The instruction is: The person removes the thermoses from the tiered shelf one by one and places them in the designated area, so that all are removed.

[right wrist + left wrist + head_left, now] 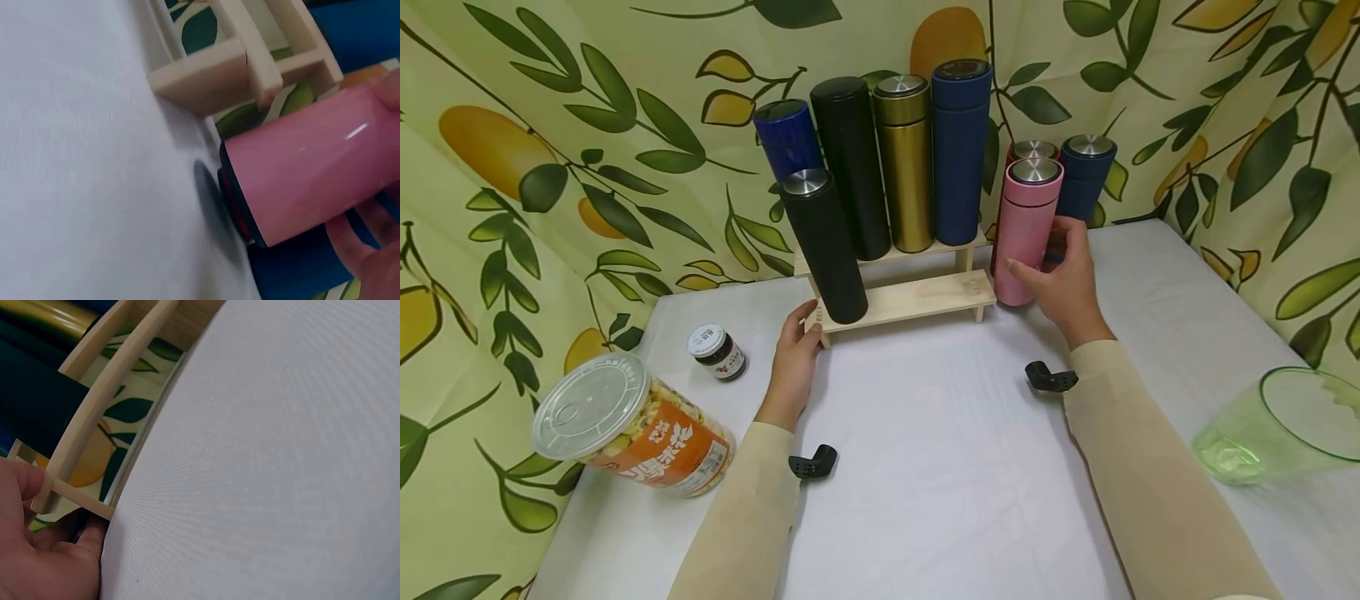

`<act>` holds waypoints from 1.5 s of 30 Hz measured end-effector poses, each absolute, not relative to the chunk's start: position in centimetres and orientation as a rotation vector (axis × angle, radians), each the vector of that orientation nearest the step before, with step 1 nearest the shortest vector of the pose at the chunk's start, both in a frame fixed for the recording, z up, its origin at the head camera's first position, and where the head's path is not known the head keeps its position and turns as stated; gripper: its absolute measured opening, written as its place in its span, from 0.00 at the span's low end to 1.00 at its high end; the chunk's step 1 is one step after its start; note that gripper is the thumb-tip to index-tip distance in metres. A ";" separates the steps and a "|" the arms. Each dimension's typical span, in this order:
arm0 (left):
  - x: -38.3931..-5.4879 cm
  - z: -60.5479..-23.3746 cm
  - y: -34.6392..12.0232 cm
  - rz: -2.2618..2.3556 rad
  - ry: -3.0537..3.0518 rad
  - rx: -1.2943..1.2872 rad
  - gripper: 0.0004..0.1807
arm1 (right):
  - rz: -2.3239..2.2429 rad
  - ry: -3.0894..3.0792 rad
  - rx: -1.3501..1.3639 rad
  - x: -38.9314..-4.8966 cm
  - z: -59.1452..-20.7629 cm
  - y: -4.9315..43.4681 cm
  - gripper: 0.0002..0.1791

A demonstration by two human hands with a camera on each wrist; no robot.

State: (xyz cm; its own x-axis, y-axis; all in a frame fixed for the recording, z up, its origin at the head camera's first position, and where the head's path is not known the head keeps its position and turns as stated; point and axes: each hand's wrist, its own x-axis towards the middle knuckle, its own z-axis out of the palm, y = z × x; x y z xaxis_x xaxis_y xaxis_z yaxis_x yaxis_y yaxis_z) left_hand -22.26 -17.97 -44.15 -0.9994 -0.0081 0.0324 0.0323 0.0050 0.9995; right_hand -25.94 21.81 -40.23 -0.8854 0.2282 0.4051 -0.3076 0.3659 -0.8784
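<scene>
we read clock positions in the head view, with the wooden rack (917, 300) as dial centre unless stated.

at 2 o'clock we locate the pink bottle (1027, 229), just beside the end of the rack. the right hand (1071, 287) grasps it, thumb on the near face and fingers round the far side. in the right wrist view, its base appears just off the white worktop (955, 433). at 12 o'clock of the pink bottle we see the red bottle (1033, 149), mostly hidden; at 2 o'clock of it, the dark blue bottle (1085, 179).

at 8 o'clock, the left hand (792, 362) grips the end of the lower shelf between thumb and fingers. the short black bottle (826, 250) stands on that shelf, near this hand. on the upper shelf we count, towards 3 o'clock, the tall black bottle (852, 171), gold bottle (908, 183) and navy bottle (958, 167).

on the worktop we also find the small jar (721, 354) and snack tub (662, 433), both towards 8 o'clock, and the green cup (1232, 442) towards 4 o'clock.
</scene>
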 end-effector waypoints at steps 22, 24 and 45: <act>-22.2 -44.2 -18.0 -2.162 -2.237 -0.002 0.27 | 1.531 -2.169 0.084 -26.1 -41.9 23.0 0.44; -22.2 -44.2 -18.0 -2.164 -2.237 0.001 0.27 | 1.524 -2.170 0.085 -26.2 -41.9 22.9 0.44; -22.1 -44.0 -17.9 -2.164 -2.233 -0.011 0.27 | 1.552 -1.831 0.156 -24.8 -36.5 22.1 0.38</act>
